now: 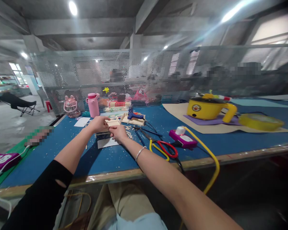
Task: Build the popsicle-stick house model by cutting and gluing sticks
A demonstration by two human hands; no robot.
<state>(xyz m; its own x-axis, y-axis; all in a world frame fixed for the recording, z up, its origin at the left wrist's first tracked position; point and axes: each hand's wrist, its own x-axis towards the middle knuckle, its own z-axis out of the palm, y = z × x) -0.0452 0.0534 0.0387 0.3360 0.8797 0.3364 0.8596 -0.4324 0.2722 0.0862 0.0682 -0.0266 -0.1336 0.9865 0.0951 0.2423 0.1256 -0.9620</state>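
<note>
Both my arms reach out over a blue table [115,158]. My left hand [99,124] is closed round the left end of a small flat assembly of pale wooden sticks [113,122], held just above the table. Under its right side, my right hand [118,132] pinches the same piece from below, fingers bent. Beneath the hands lie a dark block and a white sheet of paper [105,142]. Loose wooden sticks are scattered beside them.
A blue glue gun [134,115] rests on a wooden tray behind the hands. Red and yellow scissors [162,147], a purple power strip [183,139] with a yellow cable, a yellow cooking pot [207,108], a pink bottle [93,104] and a perforated metal screen stand around.
</note>
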